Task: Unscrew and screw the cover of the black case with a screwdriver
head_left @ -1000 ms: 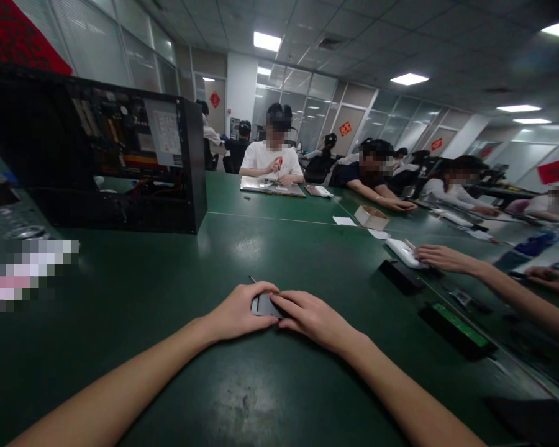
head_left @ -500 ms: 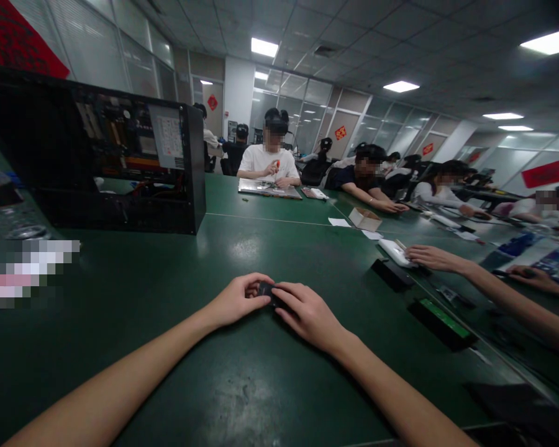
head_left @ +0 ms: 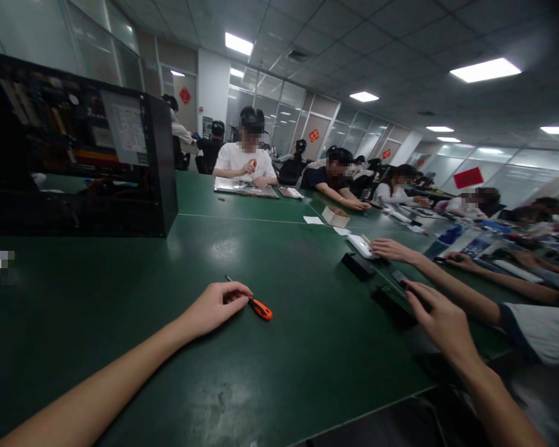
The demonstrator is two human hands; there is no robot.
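Over on the far left, open black computer case [head_left: 74,155] standing on the green table [head_left: 279,360], guts showing, well apart from both hands. Moving right, left hand [head_left: 217,305] resting on the tabletop near the middle, fingers loosely curled, fingertips touching the shaft end of a little orange-handled screwdriver [head_left: 256,304]; not really gripped, more just pinned against the table, orange handle poking out to the right of the hand and thin metal tip sticking out on the far side. Far behind that, person in a white shirt [head_left: 242,160] sitting at the far end with a flat grey board [head_left: 246,187] in front. Further right, small cardboard box [head_left: 335,216] and a couple of white paper scraps on the table, then a black rectangular block [head_left: 358,266] just beside a neighbour's hand [head_left: 389,249]. Closer in on the right, right hand [head_left: 440,320] lifted over the near right edge of the table, fingers narrow around a small dark flat object [head_left: 400,277], mostly hidden by the fingers so can't tell exactly what it is. Right under that hand, another dark slab [head_left: 391,304] lying on the table. More co-workers lined up along the far right side.
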